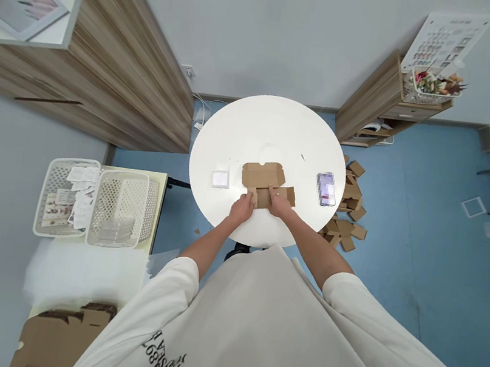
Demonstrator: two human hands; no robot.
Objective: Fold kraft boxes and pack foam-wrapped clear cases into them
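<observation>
A brown cardboard box (263,175), partly folded with its lid panel laid back, rests on the round white table (276,127) in front of me. My left hand (242,206) grips the near left corner of the box, fingers closed on the side flap. On the near right part, my right hand (278,202) presses its thumb and fingers against the cardboard, beside a flap that sticks out to the right. Some fingertips of both hands are hidden by the cardboard.
A small white square item (220,178) lies left on the table, a purple pixelated item (326,189) right. Folded brown boxes (350,193) pile on the floor at right. White baskets (124,209) and flat cardboard (60,340) occupy the left side table. A wooden cabinet (138,63) stands behind.
</observation>
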